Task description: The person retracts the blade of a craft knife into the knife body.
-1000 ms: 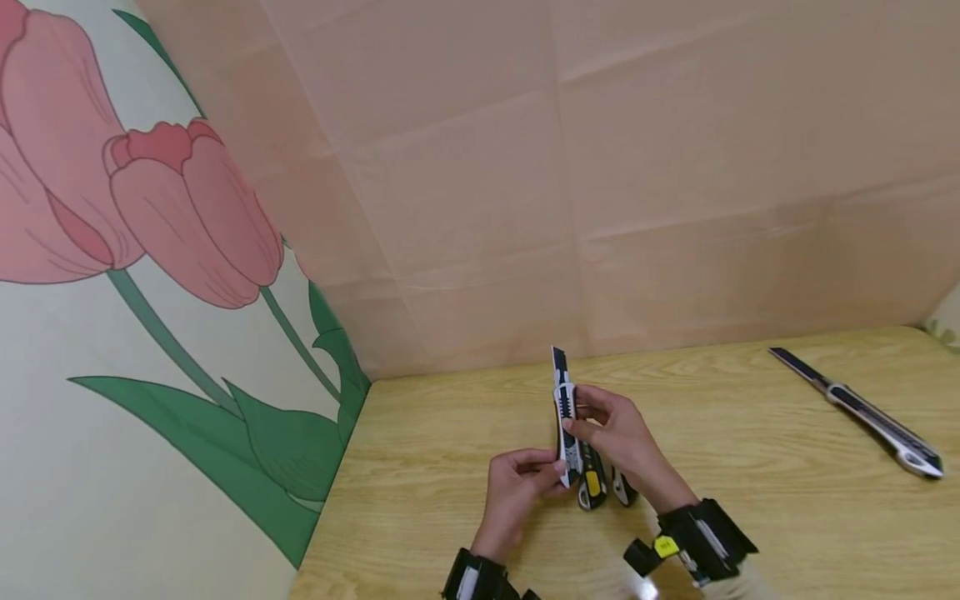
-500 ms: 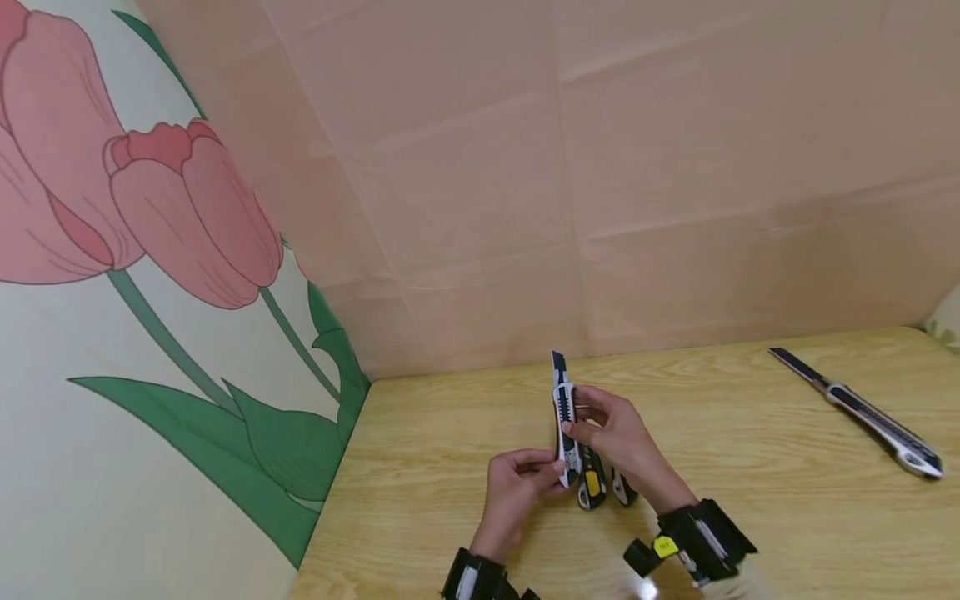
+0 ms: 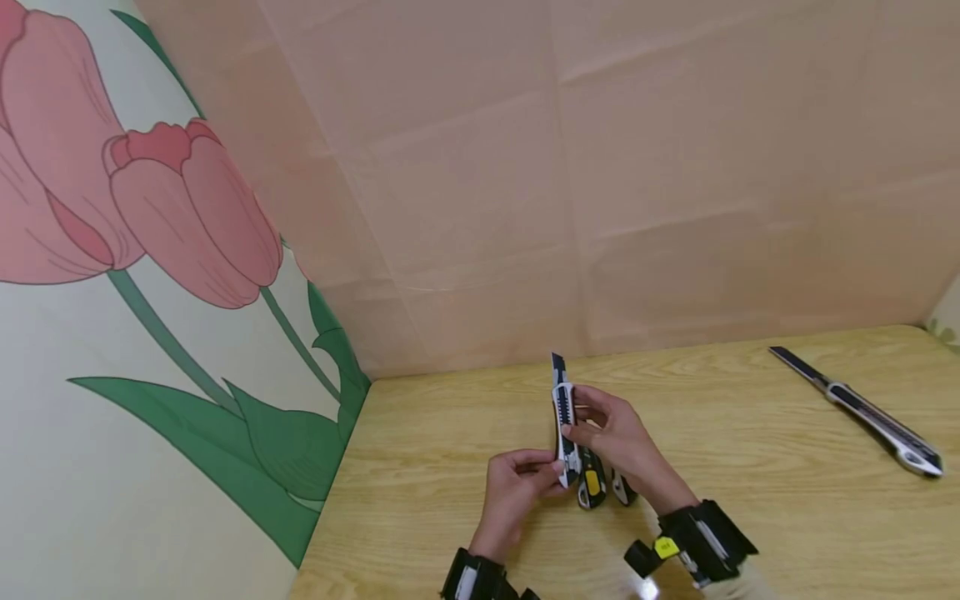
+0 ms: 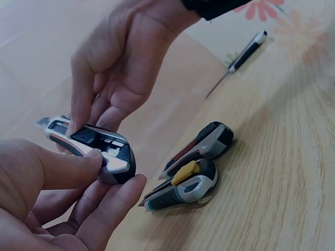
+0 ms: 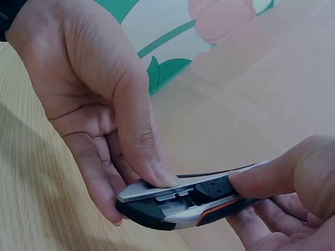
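A silver-and-black utility knife (image 3: 566, 412) is held up over the table, its blade (image 3: 558, 367) out and pointing toward the back. My left hand (image 3: 513, 492) pinches the butt end of the handle between thumb and fingers. Farther up, my right hand (image 3: 622, 437) grips the handle, fingers beneath. In the right wrist view, the right thumb presses the black slider (image 5: 214, 189) in the knife's channel. Beside the hands lie a utility knife with a yellow slider (image 4: 186, 173) and a grey-and-black one (image 4: 212, 142), partly hidden by my right hand in the head view.
At the right of the wooden table (image 3: 750, 467) lies a larger utility knife (image 3: 873, 417) with its blade out. Brown sheeting (image 3: 465, 208) covers the wall behind the table. A tulip-patterned wall (image 3: 195, 467) borders the left edge.
The held knife's blade has slid a little way back into the handle. My right thumb has shifted slightly toward the butt end; the left hand has stayed in place.
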Tool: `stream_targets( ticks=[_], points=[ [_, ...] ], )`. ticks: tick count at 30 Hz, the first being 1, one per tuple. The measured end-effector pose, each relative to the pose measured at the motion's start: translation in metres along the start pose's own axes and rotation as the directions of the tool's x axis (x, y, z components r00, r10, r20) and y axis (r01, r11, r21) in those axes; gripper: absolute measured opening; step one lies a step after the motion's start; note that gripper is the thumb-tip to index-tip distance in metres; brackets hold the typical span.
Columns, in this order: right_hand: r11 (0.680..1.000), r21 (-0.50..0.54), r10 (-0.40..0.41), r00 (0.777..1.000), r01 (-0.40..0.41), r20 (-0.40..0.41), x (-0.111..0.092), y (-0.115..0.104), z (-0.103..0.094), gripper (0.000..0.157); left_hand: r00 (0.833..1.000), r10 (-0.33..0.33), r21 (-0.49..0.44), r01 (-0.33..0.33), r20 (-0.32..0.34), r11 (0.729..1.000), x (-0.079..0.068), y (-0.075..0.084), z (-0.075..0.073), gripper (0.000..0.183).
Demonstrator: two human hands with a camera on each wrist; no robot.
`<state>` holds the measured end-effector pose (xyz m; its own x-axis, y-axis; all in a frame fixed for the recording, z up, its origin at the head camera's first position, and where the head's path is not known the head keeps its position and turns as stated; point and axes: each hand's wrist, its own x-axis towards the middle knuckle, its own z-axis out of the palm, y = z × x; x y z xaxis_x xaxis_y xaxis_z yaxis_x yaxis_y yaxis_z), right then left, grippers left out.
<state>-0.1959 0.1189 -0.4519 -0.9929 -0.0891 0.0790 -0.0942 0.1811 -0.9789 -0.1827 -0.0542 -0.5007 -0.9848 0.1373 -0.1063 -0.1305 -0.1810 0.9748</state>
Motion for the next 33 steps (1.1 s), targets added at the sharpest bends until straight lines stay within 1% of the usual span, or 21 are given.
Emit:
stream_targets(
  ticks=[5,17,23,26,33],
  points=[
    [1.0,0.016,-0.014,1.0,0.014,0.012,-0.0009,-0.0003,0.0,0.06,1.0,0.003,0.002,-0.003,0.006,1.0,0.0003,-0.0001,-0.0004,0.012],
    [1.0,0.023,0.006,1.0,-0.007,0.015,-0.0012,0.0011,-0.0013,0.06,1.0,0.003,0.016,-0.003,0.001,1.0,0.0006,0.0004,0.0006,0.013],
    [0.999,0.04,0.01,1.0,-0.011,0.02,-0.0036,0.0013,-0.002,0.065,1.0,0.02,0.019,-0.02,0.012,1.0,0.0009,0.0005,0.0013,0.013],
    [0.999,0.037,0.022,1.0,-0.023,0.022,-0.0038,0.0013,-0.0021,0.066,1.0,0.026,0.015,-0.026,0.017,1.0,0.0013,0.0001,0.0011,0.014],
    [1.0,0.023,0.018,1.0,-0.019,0.021,-0.0042,0.0008,-0.0021,0.065,1.0,0.024,0.017,-0.024,0.013,1.0,0.0013,-0.0003,0.001,0.014]
  ],
)
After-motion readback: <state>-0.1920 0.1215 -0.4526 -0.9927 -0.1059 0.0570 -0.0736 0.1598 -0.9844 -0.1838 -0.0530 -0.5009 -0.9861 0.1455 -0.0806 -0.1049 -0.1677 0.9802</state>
